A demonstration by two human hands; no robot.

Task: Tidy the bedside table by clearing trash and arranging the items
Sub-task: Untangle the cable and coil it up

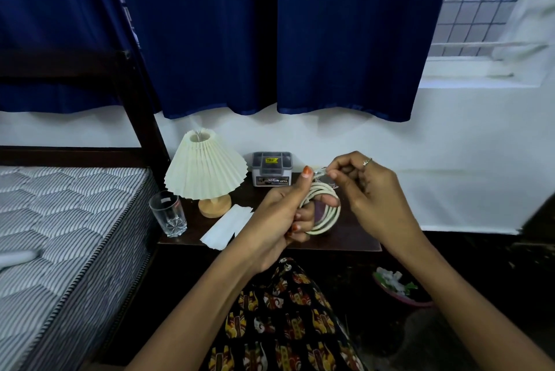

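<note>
Above the dark bedside table (354, 238), my left hand (279, 220) grips a coiled white cable (326, 214), its loops wound around my fingers. My right hand (363, 190) pinches the cable's plug end at the top of the coil. On the table stand a cream pleated lamp (204, 171) on a wooden base, an empty clear glass (168, 214) at the front left, a small grey plastic box (271, 169) at the back, and white paper strips (226, 226) lying flat near the front.
A striped mattress (66, 235) on a dark bed frame borders the table on the left. Blue curtains (270, 34) hang behind, above a white wall. On the dark floor to the right sits a pink bin (399, 286) holding scraps.
</note>
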